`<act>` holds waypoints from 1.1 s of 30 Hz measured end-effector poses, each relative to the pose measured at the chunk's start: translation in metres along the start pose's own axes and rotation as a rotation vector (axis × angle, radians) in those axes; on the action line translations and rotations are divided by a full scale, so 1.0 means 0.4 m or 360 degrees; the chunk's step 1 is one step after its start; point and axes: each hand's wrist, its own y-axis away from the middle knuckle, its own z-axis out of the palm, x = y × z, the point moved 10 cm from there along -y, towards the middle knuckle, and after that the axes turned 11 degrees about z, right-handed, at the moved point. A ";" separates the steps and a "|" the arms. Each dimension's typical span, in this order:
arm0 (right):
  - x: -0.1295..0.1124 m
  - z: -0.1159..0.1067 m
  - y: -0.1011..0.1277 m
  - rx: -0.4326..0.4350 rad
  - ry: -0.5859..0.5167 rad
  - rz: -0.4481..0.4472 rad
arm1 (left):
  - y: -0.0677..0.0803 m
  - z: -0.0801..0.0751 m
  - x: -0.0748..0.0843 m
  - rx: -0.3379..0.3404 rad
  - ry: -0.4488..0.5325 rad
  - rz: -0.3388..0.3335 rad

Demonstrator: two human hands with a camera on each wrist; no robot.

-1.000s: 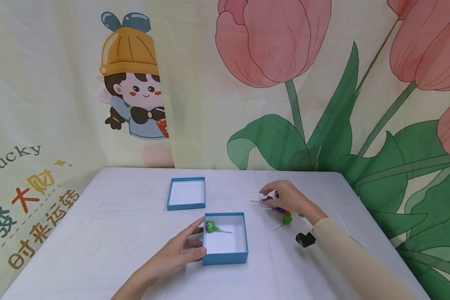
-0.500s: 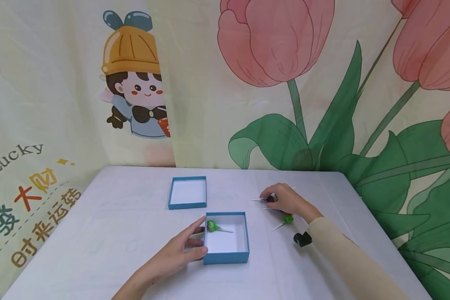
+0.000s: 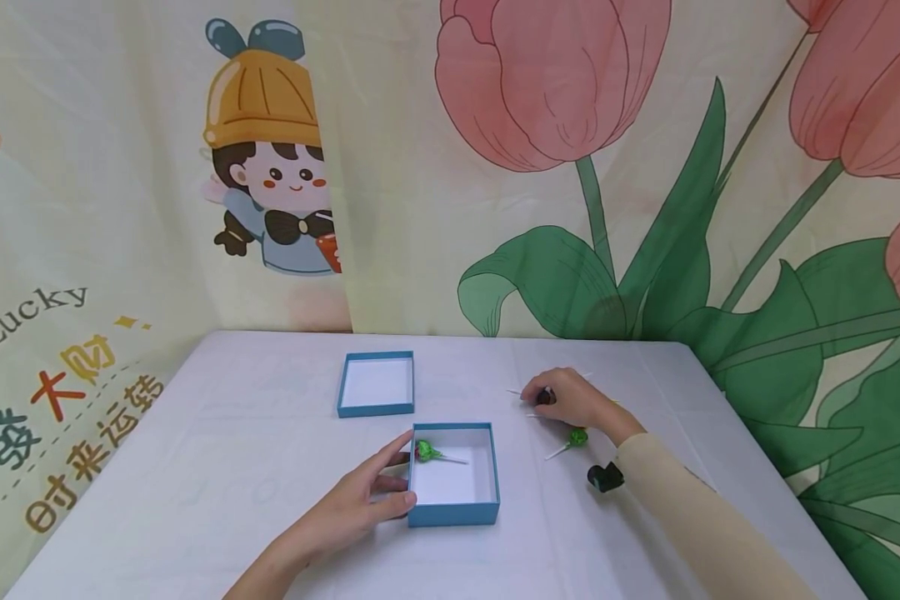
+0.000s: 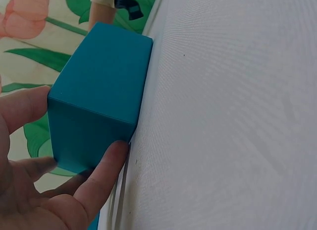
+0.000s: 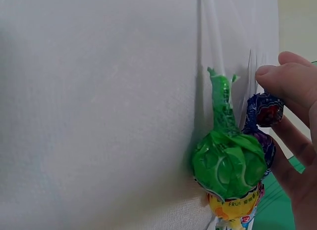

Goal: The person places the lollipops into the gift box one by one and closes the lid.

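An open blue box (image 3: pixel 453 514) sits near the table's front with a green lollipop (image 3: pixel 422 452) inside. My left hand (image 3: pixel 360 510) rests against its left wall, the thumb (image 4: pixel 101 173) at the front corner and straight fingers (image 4: pixel 22 108) along the side of the blue box (image 4: pixel 99 91). To the right, my right hand (image 3: pixel 573 402) pinches a dark purple-wrapped lollipop (image 3: pixel 543 397) lying on the table. In the right wrist view its fingertips (image 5: pixel 282 79) close on that purple lollipop (image 5: pixel 265 110). A second green lollipop (image 5: pixel 228 163) lies beside it, also in the head view (image 3: pixel 576 437).
Another shallow blue box (image 3: pixel 376 383) stands open farther back on the white table (image 3: pixel 217 467). A yellow-wrapped lollipop (image 5: pixel 230 211) lies under the green one. Printed cloth backdrops hang behind the table and at its left.
My right hand's fingers have lowered and closed on the purple lollipop, and its stick has shifted slightly away from me. The left hand and the box have stayed still.
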 end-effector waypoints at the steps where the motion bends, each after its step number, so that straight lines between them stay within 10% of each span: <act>1: 0.003 0.000 0.000 0.0005 0.0001 0.0008 | 0.000 0.000 0.000 0.0000 0.0000 0.0000; 33: 0.083 -0.035 0.003 0.0062 0.0151 0.0212 | 0.002 0.000 0.002 -0.0001 0.0005 0.0014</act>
